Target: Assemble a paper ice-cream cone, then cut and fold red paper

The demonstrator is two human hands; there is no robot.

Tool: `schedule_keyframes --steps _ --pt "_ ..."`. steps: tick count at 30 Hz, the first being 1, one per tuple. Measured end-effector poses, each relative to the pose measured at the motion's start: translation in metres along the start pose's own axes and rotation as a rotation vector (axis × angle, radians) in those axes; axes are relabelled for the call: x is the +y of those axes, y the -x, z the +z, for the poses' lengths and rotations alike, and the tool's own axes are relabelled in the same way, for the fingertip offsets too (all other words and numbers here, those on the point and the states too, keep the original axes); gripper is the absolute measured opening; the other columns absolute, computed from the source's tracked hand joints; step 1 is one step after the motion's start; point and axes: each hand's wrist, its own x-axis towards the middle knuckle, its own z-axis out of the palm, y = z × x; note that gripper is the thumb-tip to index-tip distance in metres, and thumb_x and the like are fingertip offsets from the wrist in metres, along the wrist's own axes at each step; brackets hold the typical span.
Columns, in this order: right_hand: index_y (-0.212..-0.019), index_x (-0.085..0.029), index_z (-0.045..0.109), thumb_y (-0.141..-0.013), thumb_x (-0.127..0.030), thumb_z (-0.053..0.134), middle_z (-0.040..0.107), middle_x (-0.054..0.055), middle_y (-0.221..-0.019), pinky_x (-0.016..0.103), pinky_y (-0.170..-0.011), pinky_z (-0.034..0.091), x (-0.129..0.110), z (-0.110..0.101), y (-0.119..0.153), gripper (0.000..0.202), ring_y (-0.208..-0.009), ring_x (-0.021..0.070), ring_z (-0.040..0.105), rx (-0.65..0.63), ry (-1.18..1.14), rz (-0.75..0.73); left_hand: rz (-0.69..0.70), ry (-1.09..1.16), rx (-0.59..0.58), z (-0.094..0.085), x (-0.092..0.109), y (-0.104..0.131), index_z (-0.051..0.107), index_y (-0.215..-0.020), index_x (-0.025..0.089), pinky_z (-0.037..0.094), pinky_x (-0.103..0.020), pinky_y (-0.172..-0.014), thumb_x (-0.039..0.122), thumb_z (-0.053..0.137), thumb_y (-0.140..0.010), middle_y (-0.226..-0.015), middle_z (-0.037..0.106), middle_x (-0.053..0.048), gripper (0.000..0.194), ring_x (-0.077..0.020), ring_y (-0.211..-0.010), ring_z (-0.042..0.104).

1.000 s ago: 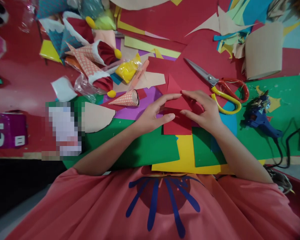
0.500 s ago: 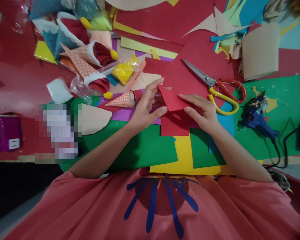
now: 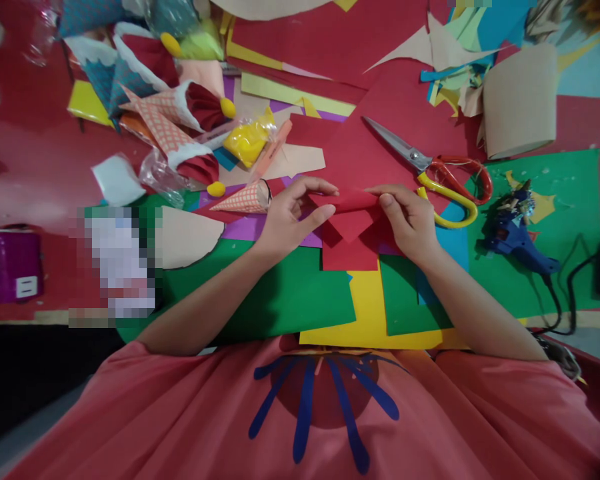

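A small piece of red paper (image 3: 353,215) is held up between my two hands, its upper edge curling and a pointed corner hanging toward me. My left hand (image 3: 296,217) pinches its left end between thumb and fingers. At the right end, the thumb and fingertips of my right hand (image 3: 409,215) grip the paper. More red paper (image 3: 350,259) lies beneath it. To the left of my left hand rests a small checkered paper cone (image 3: 245,199). Scissors (image 3: 417,160) with red and yellow handles lie open beyond my right hand.
A blue glue gun (image 3: 523,250) with a black cord lies on green sheet (image 3: 575,200) at right. A beige paper cylinder (image 3: 520,103) stands behind it. Several checkered cones (image 3: 160,120) with yellow tips, a yellow packet (image 3: 250,141) and a beige cut piece (image 3: 187,237) are at left.
The red paper has turned in my hands; its upper edge now curls over and a corner points toward me. My right fingers have shifted up slightly along it.
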Motion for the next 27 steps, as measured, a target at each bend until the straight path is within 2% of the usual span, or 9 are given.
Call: schedule_keyframes --steps 4,9,11,13,16,18,23,27 --pt "-0.094 -0.021 0.065 -0.095 -0.050 0.036 0.071 0.007 -0.092 0.034 -0.078 0.051 0.001 0.001 0.000 0.041 -0.085 0.0204 0.066 -0.004 0.005 -0.020 -0.047 -0.073 0.036 0.002 0.001 0.002 0.059 -0.095 0.019 0.054 -0.026 -0.077 0.054 0.057 -0.085 -0.094 0.068 -0.004 0.036 -0.0131 -0.087 0.065" --pt "-0.092 -0.019 0.062 -0.096 -0.045 0.039 0.069 0.007 -0.089 0.032 -0.077 0.051 0.001 0.004 0.001 0.035 -0.083 0.0180 0.065 0.001 -0.034 -0.027 -0.054 -0.138 0.057 0.004 0.004 0.006 0.062 -0.095 0.018 0.053 -0.023 -0.072 0.049 0.063 -0.081 -0.089 0.070 -0.002 0.034 -0.0119 -0.080 0.066" --pt "-0.096 -0.018 0.062 -0.094 -0.042 0.044 0.069 0.007 -0.094 0.030 -0.079 0.051 0.001 0.006 0.002 0.030 -0.087 0.0172 0.065 0.002 -0.096 -0.030 -0.054 -0.186 0.043 0.004 0.006 0.005 0.064 -0.094 0.016 0.052 -0.024 -0.074 0.047 0.066 -0.079 -0.089 0.071 -0.003 0.035 -0.0135 -0.080 0.066" --pt "-0.098 -0.017 0.063 -0.089 -0.039 0.054 0.069 0.006 -0.096 0.029 -0.078 0.051 -0.001 0.007 0.003 0.025 -0.089 0.0164 0.066 -0.054 -0.207 -0.018 -0.057 -0.216 -0.006 0.003 0.010 0.004 0.065 -0.091 0.015 0.051 -0.024 -0.072 0.045 0.068 -0.078 -0.086 0.071 -0.003 0.033 -0.0141 -0.079 0.065" --pt "-0.089 -0.016 0.067 -0.082 -0.035 0.063 0.070 0.002 -0.085 0.025 -0.071 0.051 -0.006 0.007 0.003 0.020 -0.078 0.0142 0.064 -0.206 -0.348 0.059 -0.045 -0.208 -0.111 0.004 0.014 0.004 0.066 -0.081 0.015 0.047 -0.020 -0.062 0.042 0.067 -0.079 -0.073 0.067 0.000 0.027 -0.0110 -0.067 0.061" --pt "-0.081 -0.016 0.069 -0.080 -0.034 0.065 0.069 0.000 -0.075 0.023 -0.063 0.048 -0.010 0.006 0.002 0.018 -0.069 0.0120 0.061 -0.265 -0.391 0.131 -0.040 -0.154 -0.135 0.006 0.015 0.005 0.064 -0.080 0.015 0.045 -0.019 -0.059 0.041 0.068 -0.078 -0.071 0.065 0.001 0.025 -0.0095 -0.065 0.059" --pt "-0.080 -0.014 0.070 -0.078 -0.034 0.068 0.065 -0.001 -0.069 0.020 -0.053 0.043 -0.014 0.005 0.001 0.021 -0.060 0.0089 0.055 -0.326 -0.485 0.244 -0.127 0.047 -0.125 0.010 0.017 0.006 0.061 -0.086 0.016 0.049 -0.019 -0.063 0.045 0.072 -0.074 -0.079 0.067 0.000 0.033 -0.0109 -0.071 0.063" --pt "-0.085 -0.015 0.068 -0.077 -0.035 0.071 0.059 -0.005 -0.059 0.017 -0.041 0.037 -0.013 0.005 0.002 0.022 -0.045 0.0046 0.049 -0.352 -0.681 0.376 -0.208 0.135 -0.086 0.009 0.018 0.004 0.059 -0.086 0.016 0.052 -0.021 -0.068 0.044 0.078 -0.068 -0.083 0.068 -0.001 0.038 -0.0130 -0.078 0.066"
